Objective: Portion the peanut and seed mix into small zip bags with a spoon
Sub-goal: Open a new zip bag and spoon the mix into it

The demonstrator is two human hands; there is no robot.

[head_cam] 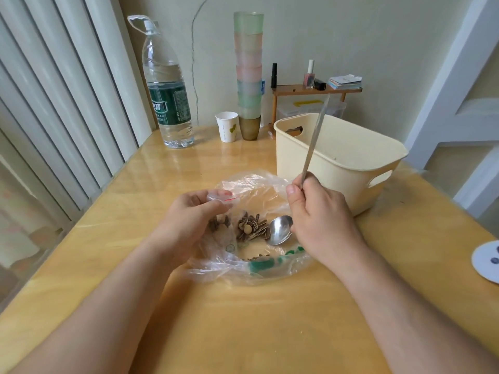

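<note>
A large clear plastic bag (259, 182) lies spread on the yellow table (243, 319), with a small pile of striped seeds and peanuts (252, 228) in it. My left hand (189, 220) holds a small zip bag (220, 225) with a red strip at its mouth; some seeds show inside it. My right hand (321, 220) grips the handle of a metal spoon (280, 230). The spoon's bowl rests inside the large bag, right beside the seed pile, and looks empty. Its handle points up and away from me.
A cream plastic basket (351, 168) stands just behind my right hand. At the back are a large water bottle (168, 95), a paper cup (226, 126), a tall stack of tinted cups (249, 76) and a small wooden shelf (316, 90). A white disc (487, 261) lies at the right edge.
</note>
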